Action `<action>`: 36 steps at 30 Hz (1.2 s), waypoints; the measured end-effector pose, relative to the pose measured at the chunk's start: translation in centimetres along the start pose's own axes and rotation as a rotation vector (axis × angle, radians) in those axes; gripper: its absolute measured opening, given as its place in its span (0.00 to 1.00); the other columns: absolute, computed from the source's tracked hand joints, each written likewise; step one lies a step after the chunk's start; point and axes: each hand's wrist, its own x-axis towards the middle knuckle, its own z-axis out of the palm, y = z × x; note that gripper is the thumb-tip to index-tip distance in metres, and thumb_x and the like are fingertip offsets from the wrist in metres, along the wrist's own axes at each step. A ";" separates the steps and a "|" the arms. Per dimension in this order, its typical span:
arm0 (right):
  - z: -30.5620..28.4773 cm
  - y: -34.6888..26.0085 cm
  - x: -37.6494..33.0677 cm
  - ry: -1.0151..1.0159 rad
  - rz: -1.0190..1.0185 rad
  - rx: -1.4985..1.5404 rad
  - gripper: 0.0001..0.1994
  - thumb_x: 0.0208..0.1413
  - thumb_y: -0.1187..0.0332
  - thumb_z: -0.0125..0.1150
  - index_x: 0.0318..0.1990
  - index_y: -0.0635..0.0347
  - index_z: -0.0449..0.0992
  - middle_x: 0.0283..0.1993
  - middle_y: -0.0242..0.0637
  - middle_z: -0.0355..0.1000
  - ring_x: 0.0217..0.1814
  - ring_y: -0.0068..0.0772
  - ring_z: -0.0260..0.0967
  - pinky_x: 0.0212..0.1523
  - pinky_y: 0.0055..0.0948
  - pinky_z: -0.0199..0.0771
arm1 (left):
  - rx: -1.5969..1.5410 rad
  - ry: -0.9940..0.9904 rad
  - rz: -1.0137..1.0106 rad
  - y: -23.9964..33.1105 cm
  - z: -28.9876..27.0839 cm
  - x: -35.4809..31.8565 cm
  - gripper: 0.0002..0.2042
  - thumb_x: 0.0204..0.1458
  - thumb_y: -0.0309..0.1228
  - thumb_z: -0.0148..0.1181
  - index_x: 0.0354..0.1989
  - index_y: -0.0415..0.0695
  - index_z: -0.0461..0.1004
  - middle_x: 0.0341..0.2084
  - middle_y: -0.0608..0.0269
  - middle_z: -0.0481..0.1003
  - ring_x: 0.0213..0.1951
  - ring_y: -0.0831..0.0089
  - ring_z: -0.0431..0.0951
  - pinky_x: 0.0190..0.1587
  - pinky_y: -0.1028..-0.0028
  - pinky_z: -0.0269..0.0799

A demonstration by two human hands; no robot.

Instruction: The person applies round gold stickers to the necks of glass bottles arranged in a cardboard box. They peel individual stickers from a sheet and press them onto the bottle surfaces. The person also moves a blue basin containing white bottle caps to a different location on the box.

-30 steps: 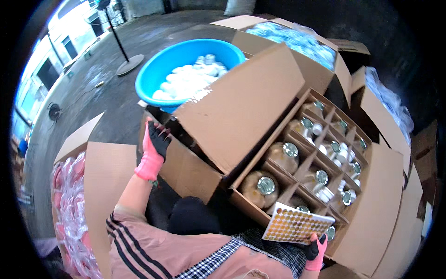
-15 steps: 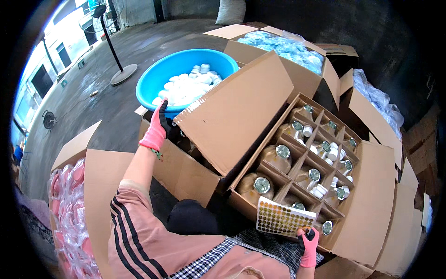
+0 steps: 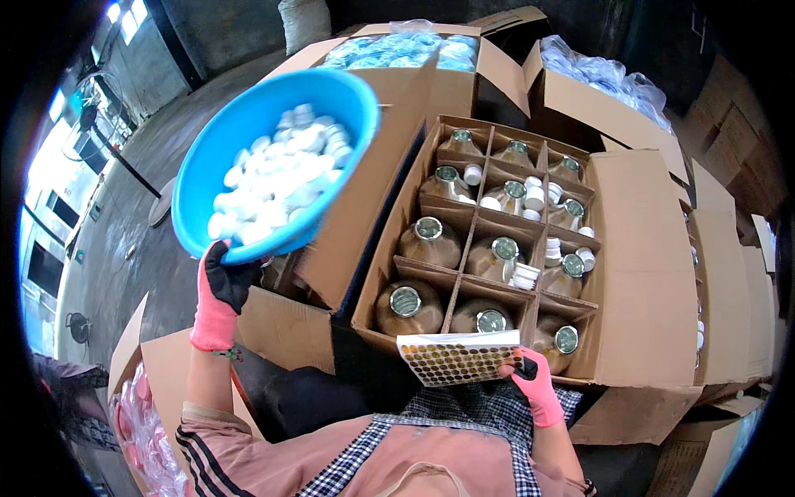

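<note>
My left hand [image 3: 219, 300], in a pink glove with black fingertips, is closed on the near rim of a blue plastic basin [image 3: 205, 157]. The basin tilts toward me, with a heap of white caps [image 3: 277, 186] inside. A pad of sheets with rows of round gold-brown stickers [image 3: 455, 362] is pinched in my right hand [image 3: 537, 388], gloved the same way. Just beyond it stands an open carton [image 3: 642, 273] split by cardboard dividers. Uncapped clear bottles [image 3: 428, 242] fill its cells, and loose white caps [image 3: 535, 197] lie among several of their necks.
Open cartons hold blue-wrapped goods [image 3: 389, 51] at the back, clear-bagged goods [image 3: 604, 79] at the back right, and pink bagged items [image 3: 145, 422] at lower left. A raised carton flap [image 3: 364, 190] stands between basin and bottles. A stand fan [image 3: 124, 153] is at far left.
The basin has tipped toward me and come nearer, with my left hand now gripping its rim. My right hand still holds the sticker sheets. The whole view has shifted.
</note>
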 end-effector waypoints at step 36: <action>-0.1 -0.3 1.6 -0.037 0.234 -0.069 0.22 0.44 0.75 0.57 0.49 0.65 0.58 0.45 0.39 0.63 0.45 0.30 0.60 0.48 0.30 0.61 | 2.190 -0.252 0.069 -13.5 -28.2 -15.7 0.15 0.46 0.41 0.51 0.34 0.42 0.68 0.32 0.55 0.68 0.38 0.60 0.70 0.42 0.67 0.66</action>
